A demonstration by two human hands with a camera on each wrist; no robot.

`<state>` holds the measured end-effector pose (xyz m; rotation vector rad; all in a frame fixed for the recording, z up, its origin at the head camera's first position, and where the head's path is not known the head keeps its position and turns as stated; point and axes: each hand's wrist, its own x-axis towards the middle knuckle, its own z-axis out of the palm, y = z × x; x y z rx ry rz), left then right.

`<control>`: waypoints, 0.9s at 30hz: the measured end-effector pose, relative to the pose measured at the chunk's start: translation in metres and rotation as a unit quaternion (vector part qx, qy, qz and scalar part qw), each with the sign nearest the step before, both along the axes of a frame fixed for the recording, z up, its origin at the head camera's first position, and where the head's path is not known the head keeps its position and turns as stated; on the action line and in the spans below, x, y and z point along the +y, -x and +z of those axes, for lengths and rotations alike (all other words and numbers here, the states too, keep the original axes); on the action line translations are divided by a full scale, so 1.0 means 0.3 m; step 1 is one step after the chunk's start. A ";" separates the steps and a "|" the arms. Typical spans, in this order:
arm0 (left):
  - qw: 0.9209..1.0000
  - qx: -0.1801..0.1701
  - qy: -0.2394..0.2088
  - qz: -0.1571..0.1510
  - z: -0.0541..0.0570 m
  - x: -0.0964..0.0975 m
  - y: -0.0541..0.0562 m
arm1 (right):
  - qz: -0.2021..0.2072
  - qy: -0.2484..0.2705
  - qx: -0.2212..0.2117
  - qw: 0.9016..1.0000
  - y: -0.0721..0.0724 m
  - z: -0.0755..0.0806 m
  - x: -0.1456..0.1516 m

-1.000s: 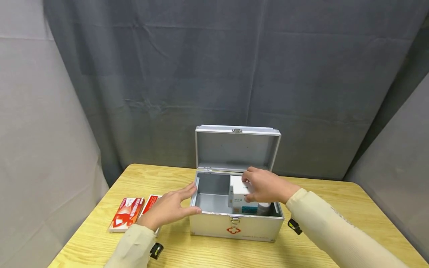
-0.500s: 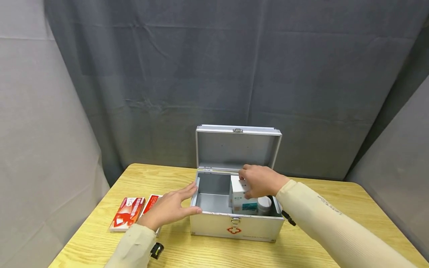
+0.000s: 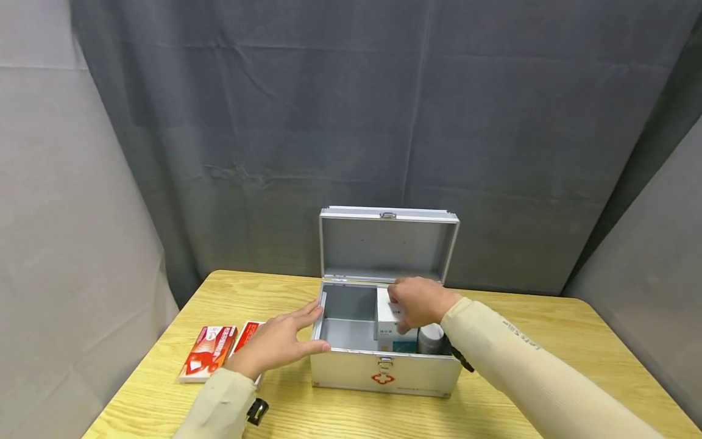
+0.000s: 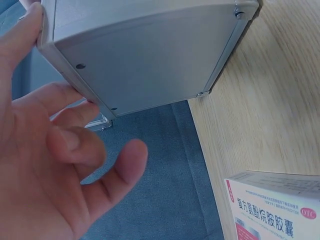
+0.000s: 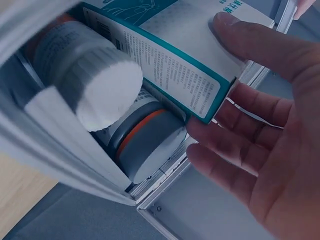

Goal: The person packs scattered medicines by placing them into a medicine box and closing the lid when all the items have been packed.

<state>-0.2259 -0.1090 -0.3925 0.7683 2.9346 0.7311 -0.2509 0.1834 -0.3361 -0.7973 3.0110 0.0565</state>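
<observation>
An aluminium first-aid case [image 3: 351, 371] stands on the table with its lid raised. My right hand [image 3: 423, 302] reaches inside and holds a white-and-teal medicine box [image 3: 387, 317], thumb on one face and fingers at the opposite edge in the right wrist view. Right of that box are a white-capped bottle [image 5: 110, 90] and a dark-capped bottle [image 5: 152, 142] with an orange ring; the head view shows only the white-capped one. At the case's left rim is my left hand [image 3: 276, 344], fingers extended and fingertips touching it. A second white box is mostly hidden behind the held one.
Left of the case on the wooden table [image 3: 296, 414] lie a red-and-white medicine box [image 3: 209, 350] and another red-and-white box [image 3: 248, 334], partly covered by the left hand. A dark grey curtain [image 3: 274, 134] hangs behind the table.
My right hand has shifted left and slightly lower with the medicine box, which now sits nearly in line with the white box behind it. The white-capped bottle shows more. My left hand stays put.
</observation>
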 end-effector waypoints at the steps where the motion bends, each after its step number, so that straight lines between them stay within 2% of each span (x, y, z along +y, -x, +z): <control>1: 1.000 0.000 0.000 0.000 -0.001 0.000 -0.001 | 0.002 -0.002 0.004 1.000 -0.001 -0.003 0.000; 10: 1.000 0.002 0.001 0.002 0.001 0.003 -0.005 | 0.020 -0.007 0.043 0.999 -0.014 -0.020 0.001; 18: 1.000 -0.004 0.000 0.004 0.000 0.011 0.002 | -0.011 -0.022 0.023 0.999 -0.013 -0.024 0.005; 27: 1.000 -0.004 0.001 -0.004 -0.006 0.017 -0.004 | 0.002 -0.046 0.038 0.998 -0.020 -0.043 0.028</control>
